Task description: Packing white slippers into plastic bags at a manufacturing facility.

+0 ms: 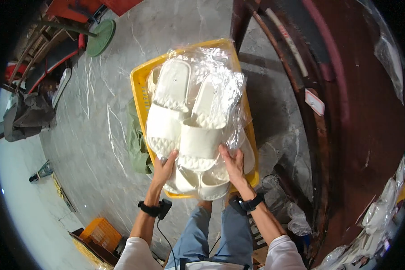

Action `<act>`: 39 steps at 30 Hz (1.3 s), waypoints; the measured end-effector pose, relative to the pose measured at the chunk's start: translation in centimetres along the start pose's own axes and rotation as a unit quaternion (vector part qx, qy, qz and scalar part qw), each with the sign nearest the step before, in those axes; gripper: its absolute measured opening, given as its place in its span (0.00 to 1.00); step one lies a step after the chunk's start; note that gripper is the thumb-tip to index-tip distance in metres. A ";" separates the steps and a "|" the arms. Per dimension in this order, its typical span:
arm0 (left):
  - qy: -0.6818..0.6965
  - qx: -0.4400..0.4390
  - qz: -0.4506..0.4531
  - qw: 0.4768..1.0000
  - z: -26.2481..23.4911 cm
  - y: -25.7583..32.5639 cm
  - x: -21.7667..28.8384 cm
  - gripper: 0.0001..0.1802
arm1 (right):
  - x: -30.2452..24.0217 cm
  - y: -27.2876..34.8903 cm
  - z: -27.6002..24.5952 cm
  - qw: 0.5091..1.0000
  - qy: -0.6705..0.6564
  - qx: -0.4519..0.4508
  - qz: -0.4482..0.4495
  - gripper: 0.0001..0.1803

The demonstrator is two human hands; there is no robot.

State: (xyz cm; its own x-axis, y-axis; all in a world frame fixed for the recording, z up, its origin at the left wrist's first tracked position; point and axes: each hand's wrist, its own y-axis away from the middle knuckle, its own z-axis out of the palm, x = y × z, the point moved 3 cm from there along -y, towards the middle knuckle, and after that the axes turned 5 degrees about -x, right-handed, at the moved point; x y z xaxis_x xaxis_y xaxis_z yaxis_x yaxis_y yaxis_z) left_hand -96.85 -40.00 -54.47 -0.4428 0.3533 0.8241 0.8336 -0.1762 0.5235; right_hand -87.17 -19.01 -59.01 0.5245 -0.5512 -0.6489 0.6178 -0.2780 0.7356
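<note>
A pair of white slide slippers (201,140) in a clear plastic bag (218,65) lies between my hands, soles up at one end and broad straps nearer me. My left hand (164,167) is closed on its near left edge. The near right edge is in my right hand (233,164), thumb on top; the other fingers are partly hidden underneath. Below the pair is a yellow plastic basket (141,101) with more white slippers (213,183) in it, mostly covered by the bagged pair.
A dark reddish-brown table (360,135) runs along the right, with bagged slippers (373,218) at its near end. Green cloth (138,139) lies left of the basket. An orange crate (100,235) stands at lower left, a green round stool (101,38) at upper left.
</note>
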 end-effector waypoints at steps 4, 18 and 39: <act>-0.059 -0.007 -0.017 0.998 -2.3 5.2 3.6 0.15 | -2.9 6.4 0.7 0.999 0.028 0.012 -0.016 0.45; -0.105 0.046 0.092 0.989 0.9 22.9 19.3 0.13 | -11.6 25.8 -4.1 0.954 -0.193 -0.101 -0.205 0.20; -0.142 -0.311 0.445 0.827 46.2 49.2 38.0 0.09 | -23.3 57.0 -48.2 0.825 -0.316 0.108 -0.455 0.22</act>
State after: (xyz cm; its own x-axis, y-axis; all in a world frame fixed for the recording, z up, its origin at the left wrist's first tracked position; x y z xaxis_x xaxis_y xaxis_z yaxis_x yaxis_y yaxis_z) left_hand -57.40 7.24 -7.41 0.4257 0.0155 0.9047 0.4172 -0.8906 -0.1811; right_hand -35.92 15.92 -11.42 -0.5524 -0.3181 -0.7705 0.4320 -0.8997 0.0618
